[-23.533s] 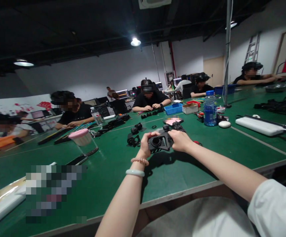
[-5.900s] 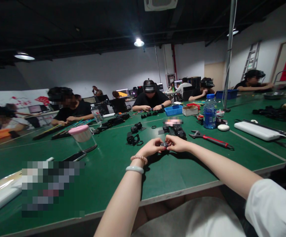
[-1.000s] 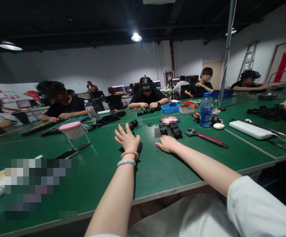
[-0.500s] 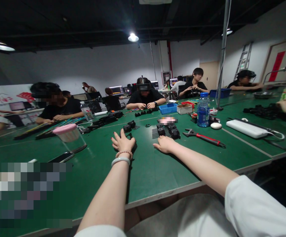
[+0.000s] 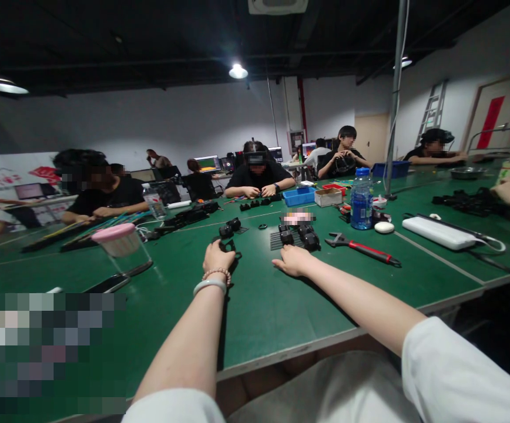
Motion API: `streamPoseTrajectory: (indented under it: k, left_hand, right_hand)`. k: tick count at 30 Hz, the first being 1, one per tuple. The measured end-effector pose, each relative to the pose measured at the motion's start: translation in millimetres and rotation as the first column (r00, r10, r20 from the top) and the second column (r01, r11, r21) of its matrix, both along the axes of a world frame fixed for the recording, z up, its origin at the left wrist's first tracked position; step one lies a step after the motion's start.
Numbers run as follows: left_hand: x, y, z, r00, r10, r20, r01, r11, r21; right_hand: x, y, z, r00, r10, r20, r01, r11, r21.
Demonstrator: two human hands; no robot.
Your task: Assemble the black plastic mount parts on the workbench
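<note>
My left hand (image 5: 218,257), with a beaded bracelet and a pale bangle at the wrist, is closed on a small black ring-shaped part (image 5: 237,255); the fingertips are mostly hidden. Just beyond it lies a black cylindrical part (image 5: 230,227). My right hand (image 5: 295,261) rests on the green table (image 5: 264,311), thumb stretched to the left and the other fingers partly hidden. Directly in front of this hand are black blocky parts (image 5: 309,238) on a dark slatted piece (image 5: 276,241). Whether the fingers touch them I cannot tell. A small black ring (image 5: 262,226) lies between the hands.
An adjustable wrench (image 5: 369,249) with red-and-black handle lies right of my right hand. Beyond it stand a blue bottle (image 5: 362,200), a white power bank (image 5: 438,232) and a blue tray (image 5: 299,195). A pink-lidded cup (image 5: 118,241) is at left. Several people work around the table.
My left hand's spread fingers have closed in around the black ring-shaped part. My right hand has stayed in nearly the same place.
</note>
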State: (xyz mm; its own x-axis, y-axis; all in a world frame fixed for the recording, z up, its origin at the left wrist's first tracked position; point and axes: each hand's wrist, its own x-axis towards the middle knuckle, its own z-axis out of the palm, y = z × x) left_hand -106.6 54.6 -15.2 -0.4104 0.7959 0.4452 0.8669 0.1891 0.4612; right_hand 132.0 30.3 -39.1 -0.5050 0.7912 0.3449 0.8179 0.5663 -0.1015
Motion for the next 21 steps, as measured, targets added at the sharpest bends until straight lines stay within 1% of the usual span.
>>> streamPoseTrajectory:
  k: [2,5,9,13,17,21]
  left_hand:
    - [-3,2,-1.5,1.0,-0.016,-0.016,0.016,1.0,-0.006]
    - [-4,2,-3.4,1.0,-0.005,-0.029,0.004,1.0,-0.016]
    - [-2,-3,-3.5,1.0,0.006,-0.029,-0.007,0.999,-0.047]
    - [2,-8,-4.2,0.998,-0.025,-0.064,0.023,0.999,-0.033]
    - [7,-15,-2.9,0.978,-0.105,-0.18,0.097,0.994,-0.05]
    - [21,-33,4.0,0.92,-0.19,-0.342,0.163,0.981,-0.107]
  right_hand:
    - [0,0,0.0,1.0,0.001,-0.002,-0.001,1.0,0.0]
    - [0,0,0.2,1.0,0.004,-0.008,-0.004,1.0,-0.006]
    - [0,-2,0.8,1.0,0.007,-0.015,-0.008,1.0,-0.017]
    - [0,-3,1.3,1.0,0.014,0.001,-0.014,1.0,-0.02]
    - [0,-4,1.7,1.0,0.006,0.008,-0.006,1.0,-0.023]
    - [0,-10,5.5,1.0,0.01,0.009,-0.01,1.0,-0.028]
